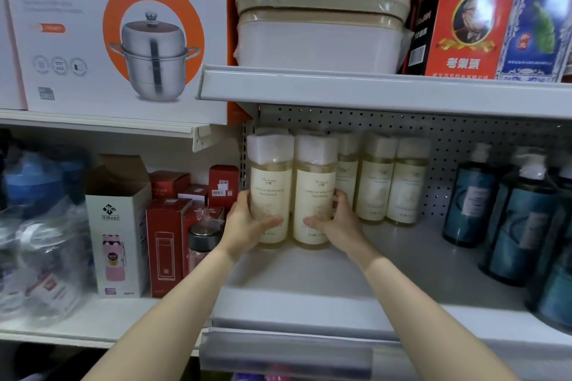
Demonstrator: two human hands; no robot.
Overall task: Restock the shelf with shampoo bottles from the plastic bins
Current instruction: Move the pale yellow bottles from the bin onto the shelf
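Head view: two pale shampoo bottles stand upright and touching at the left end of the shelf, the left bottle in the left hand and the right bottle in the right hand. Whether their bases rest on the shelf or hang just above it I cannot tell. Likely trouble from here: the right bottle sits just in front of a row of matching bottles, so a push further back could knock that row or tip one. The wrapped caps come not far under the upper shelf, so a lift could catch them. Letting go before both bases sit flat could topple the pair toward the open front edge. The dark pump bottles stand well apart to the right. Each hand's fingers are curled round the lower half of its bottle, thumb across the label, the rest wrapped round the outer side. No plastic bin shows.
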